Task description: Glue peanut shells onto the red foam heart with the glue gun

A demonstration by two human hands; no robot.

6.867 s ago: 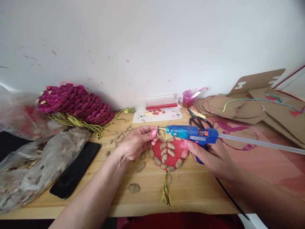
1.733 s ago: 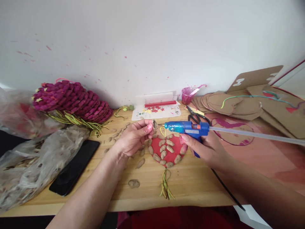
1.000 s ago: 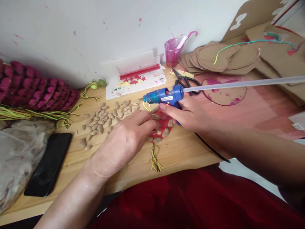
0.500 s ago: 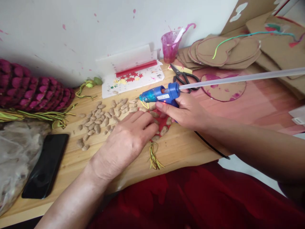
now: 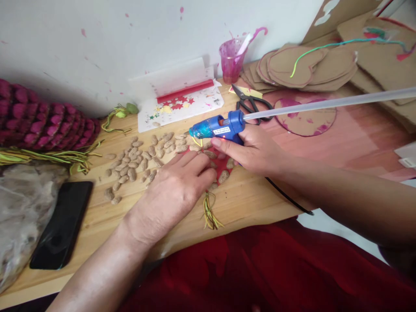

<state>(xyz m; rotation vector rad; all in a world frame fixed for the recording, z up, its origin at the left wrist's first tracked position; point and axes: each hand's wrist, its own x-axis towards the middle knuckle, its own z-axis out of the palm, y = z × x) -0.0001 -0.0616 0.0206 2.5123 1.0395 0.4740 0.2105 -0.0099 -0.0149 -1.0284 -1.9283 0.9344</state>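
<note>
My right hand (image 5: 256,149) grips a blue hot glue gun (image 5: 224,128), its nozzle pointing left and a long clear glue stick (image 5: 312,106) running out of its back. Under both hands lies a red piece (image 5: 222,164) with peanuts (image 5: 223,176) along its edge and a yellow-green tassel (image 5: 210,212) at its near end. My left hand (image 5: 177,184) rests over the left part of this piece, fingers curled down; what the fingertips hold, if anything, is hidden. Many loose peanuts (image 5: 132,158) are scattered on the wooden table left of that hand.
Behind are a paper sheet (image 5: 149,123) with small stars, a pink cup (image 5: 230,69), black scissors (image 5: 251,104) and cardboard hearts (image 5: 289,69). A phone (image 5: 61,225), a plastic bag (image 5: 24,216) and magenta strings of pieces (image 5: 48,121) lie left. The gun's cord (image 5: 287,195) trails right.
Almost nothing differs. Both hands and the glue gun hold their places over the red piece; the whole view has shifted very slightly.
</note>
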